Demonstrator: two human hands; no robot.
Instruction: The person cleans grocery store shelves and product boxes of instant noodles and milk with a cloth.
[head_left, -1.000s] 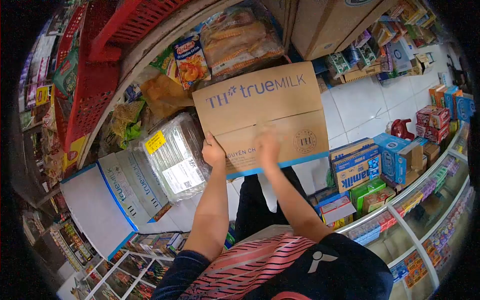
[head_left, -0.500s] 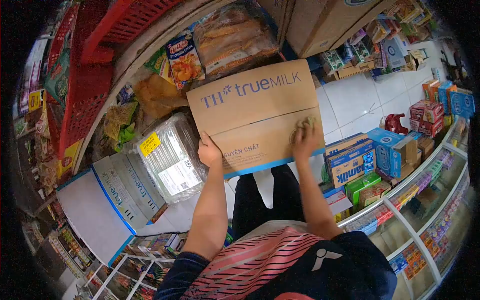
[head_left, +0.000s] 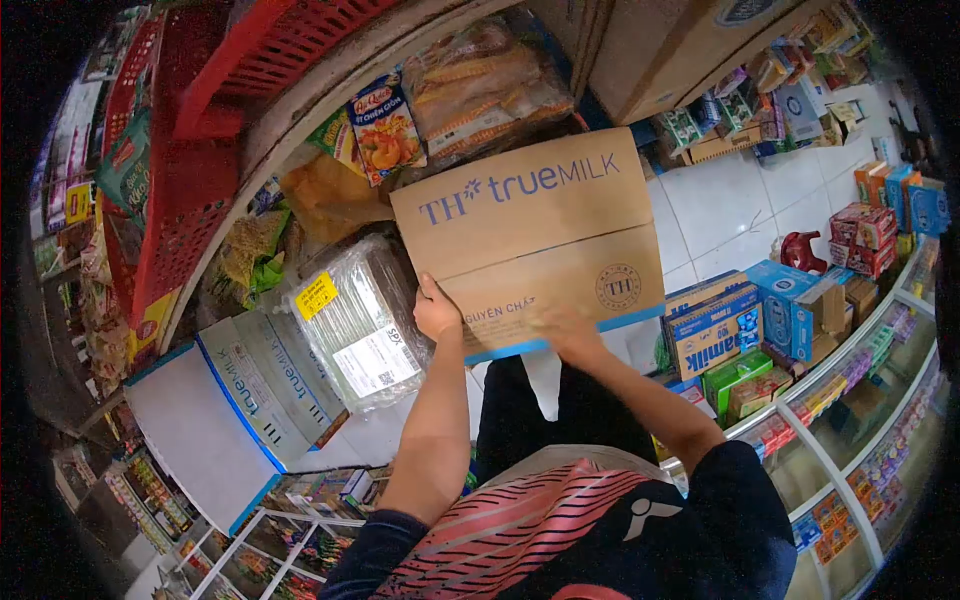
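Observation:
In the middle of the head view is a brown TH true MILK cardboard box (head_left: 530,215) with blue lettering and a blue band along its near edge. My left hand (head_left: 438,308) grips its left edge, thumb over the top and the other fingers hidden beneath. Over the near part of the printed face is my right hand (head_left: 565,330), its fingers smeared by motion. Close to my left hand lies a clear-wrapped parcel (head_left: 355,320) with a yellow sticker and a white label.
A white-and-blue TH true MILK box (head_left: 215,420) stands at the left. Beyond the brown box lie food packets (head_left: 383,128) and bagged goods (head_left: 480,80). Red plastic baskets (head_left: 185,210) are at upper left. Boxes (head_left: 715,330) and a glass display case (head_left: 850,450) line the right.
My right hand has swept left and toward me from the box's right side, uncovering a round TH emblem. My left hand keeps its hold. The whole view has shifted slightly.

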